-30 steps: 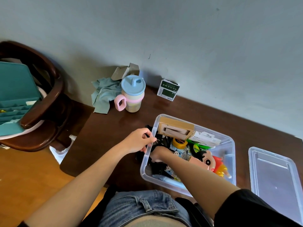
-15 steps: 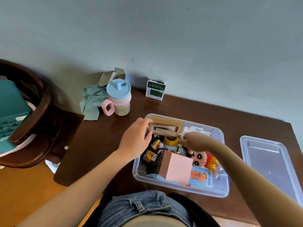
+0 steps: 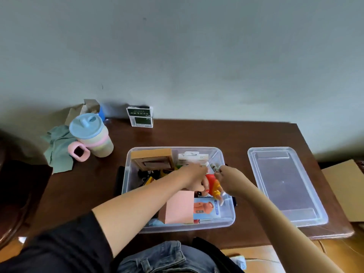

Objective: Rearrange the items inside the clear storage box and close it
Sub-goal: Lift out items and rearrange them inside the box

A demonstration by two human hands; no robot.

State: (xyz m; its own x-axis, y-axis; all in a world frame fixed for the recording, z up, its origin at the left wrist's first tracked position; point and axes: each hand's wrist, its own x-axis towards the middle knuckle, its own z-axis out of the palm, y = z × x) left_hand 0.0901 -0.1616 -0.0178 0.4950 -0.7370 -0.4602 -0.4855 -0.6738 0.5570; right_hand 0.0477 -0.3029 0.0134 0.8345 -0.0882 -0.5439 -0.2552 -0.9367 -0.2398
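Note:
The clear storage box point(image 3: 178, 227) stands open on the brown table. Inside it are a wooden box point(image 3: 151, 158) at the back left, a white package point(image 3: 193, 157), a pink box point(image 3: 180, 206) in front and a blue card point(image 3: 206, 208). My left hand point(image 3: 194, 177) reaches into the middle and grips a red and yellow cartoon doll point(image 3: 214, 187), covering its head. My right hand point(image 3: 229, 180) hovers over the right side and pinches a small grey stick-shaped item point(image 3: 214, 168). The clear lid point(image 3: 285, 184) lies flat to the right of the box.
A pastel sippy cup point(image 3: 91, 134) and a green cloth point(image 3: 59, 152) sit at the back left. A small green and white carton point(image 3: 140, 116) stands against the wall. Brown cardboard point(image 3: 342, 186) lies beyond the table's right edge.
My left hand left the wooden box and moved right onto the doll. My right hand shifted right and now pinches the small stick-shaped item. The view swung right.

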